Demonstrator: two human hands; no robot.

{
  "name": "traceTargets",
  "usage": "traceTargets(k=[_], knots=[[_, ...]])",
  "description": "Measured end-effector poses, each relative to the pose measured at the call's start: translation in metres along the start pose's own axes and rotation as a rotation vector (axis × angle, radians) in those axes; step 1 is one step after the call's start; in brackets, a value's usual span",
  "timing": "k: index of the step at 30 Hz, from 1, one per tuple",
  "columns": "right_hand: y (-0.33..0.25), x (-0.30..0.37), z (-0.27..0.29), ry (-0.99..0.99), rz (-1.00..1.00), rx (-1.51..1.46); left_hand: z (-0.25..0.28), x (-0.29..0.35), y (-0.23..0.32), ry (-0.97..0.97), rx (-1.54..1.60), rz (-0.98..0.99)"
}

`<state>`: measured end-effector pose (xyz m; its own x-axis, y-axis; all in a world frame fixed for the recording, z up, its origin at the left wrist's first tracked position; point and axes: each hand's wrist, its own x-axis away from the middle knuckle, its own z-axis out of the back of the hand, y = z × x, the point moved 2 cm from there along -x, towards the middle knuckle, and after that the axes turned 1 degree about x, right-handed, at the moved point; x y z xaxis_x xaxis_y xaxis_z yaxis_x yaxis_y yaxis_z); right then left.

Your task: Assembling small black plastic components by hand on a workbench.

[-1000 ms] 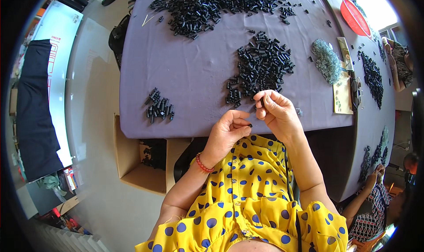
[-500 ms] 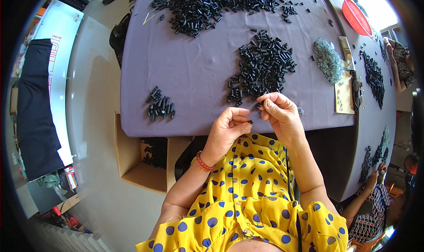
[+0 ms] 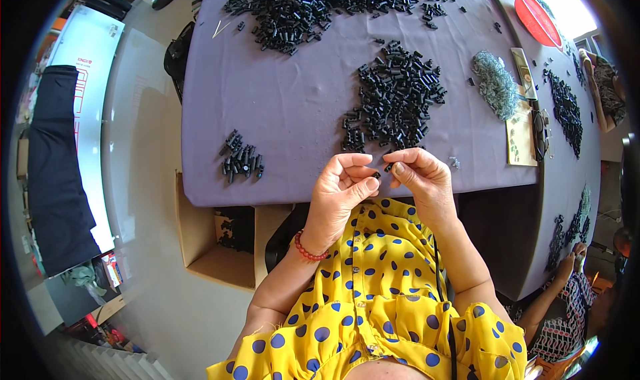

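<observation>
Close together at the table's front edge, my two hands each pinch a small black piece. My left hand (image 3: 345,188), with a red bead bracelet on its wrist, is closed on a short black cylindrical part (image 3: 377,175) at the fingertips. Thumb and forefinger of my right hand (image 3: 421,173) grip another small black part (image 3: 389,167), mostly covered by them. Just beyond my hands lies a pile of black cylindrical parts (image 3: 403,97). A smaller group of the same parts (image 3: 241,159) rests to the left.
A large heap of black parts (image 3: 293,17) covers the table's far side. At right are a clump of small clear pieces (image 3: 495,85), a yellow card (image 3: 520,140), glasses (image 3: 541,133) and a red basket (image 3: 537,19). A cardboard box (image 3: 220,270) stands below left. Other people sit at right.
My right hand has drawn down from the pile's edge toward my left hand, bringing a small black part. My left hand has shifted only slightly.
</observation>
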<state>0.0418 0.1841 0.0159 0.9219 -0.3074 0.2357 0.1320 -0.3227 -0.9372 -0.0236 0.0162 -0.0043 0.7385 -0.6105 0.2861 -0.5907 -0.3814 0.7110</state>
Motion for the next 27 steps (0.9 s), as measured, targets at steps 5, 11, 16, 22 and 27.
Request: traceTargets(k=[5, 11, 16, 22, 27], knots=[[0.0002, 0.0023, 0.0000, 0.008, -0.003, 0.034, -0.0037, 0.0024, -0.0001, -0.008, -0.023, -0.023], [0.0019, 0.0028, 0.0002, -0.002, 0.003, 0.042, -0.0040, 0.0028, 0.0001, 0.002, -0.056, -0.036], [0.0020, 0.0021, -0.0010, -0.006, 0.008, 0.066, -0.0038, 0.0028, -0.0004, -0.004, -0.067, -0.050], [0.0022, 0.0021, -0.0008, -0.017, 0.012, 0.097, -0.0037, 0.0041, 0.0003, -0.027, -0.067, -0.039], [0.0019, 0.0023, -0.0016, -0.030, 0.011, 0.128, -0.0042, 0.0044, 0.0009, -0.020, -0.140, -0.057]])
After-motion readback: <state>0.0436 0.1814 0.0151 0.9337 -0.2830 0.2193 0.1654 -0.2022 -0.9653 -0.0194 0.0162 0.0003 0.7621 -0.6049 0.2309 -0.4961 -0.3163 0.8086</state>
